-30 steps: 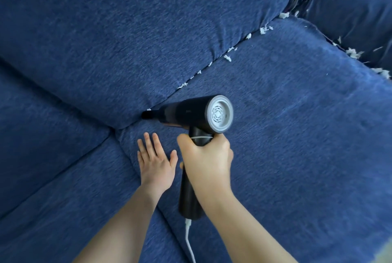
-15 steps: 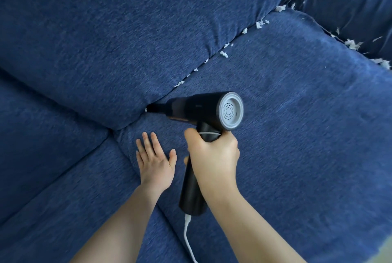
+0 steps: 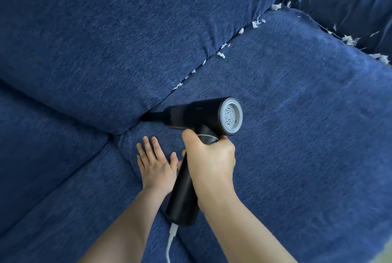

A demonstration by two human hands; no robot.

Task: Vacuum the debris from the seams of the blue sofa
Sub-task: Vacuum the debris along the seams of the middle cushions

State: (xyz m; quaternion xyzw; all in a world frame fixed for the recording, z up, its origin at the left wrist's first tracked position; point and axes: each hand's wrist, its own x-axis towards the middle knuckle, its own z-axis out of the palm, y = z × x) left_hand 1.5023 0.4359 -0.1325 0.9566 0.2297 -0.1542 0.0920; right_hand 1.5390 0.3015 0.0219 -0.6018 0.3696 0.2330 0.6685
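Note:
My right hand [image 3: 209, 157] grips the handle of a black handheld vacuum [image 3: 197, 115] with a grey round rear cap. Its narrow nozzle tip [image 3: 148, 117] is tucked into the seam between the back cushion [image 3: 127, 36] and the seat cushion [image 3: 286, 135] of the blue sofa. My left hand [image 3: 156, 164] lies flat, fingers spread, on the seat cushion's near-left corner just left of the vacuum handle. White debris scraps [image 3: 220, 55] dot the seam up and to the right of the nozzle.
More white scraps [image 3: 349, 40] lie along the right-hand seam by the far cushion, and a clump [image 3: 275, 6] sits at the seam corner. A white cord [image 3: 170, 241] hangs from the vacuum's handle base. A second seat cushion [image 3: 53, 199] lies at the lower left.
The vacuum and my right hand have shifted a little to the right along the seam. My left hand has stayed pressed on the cushion.

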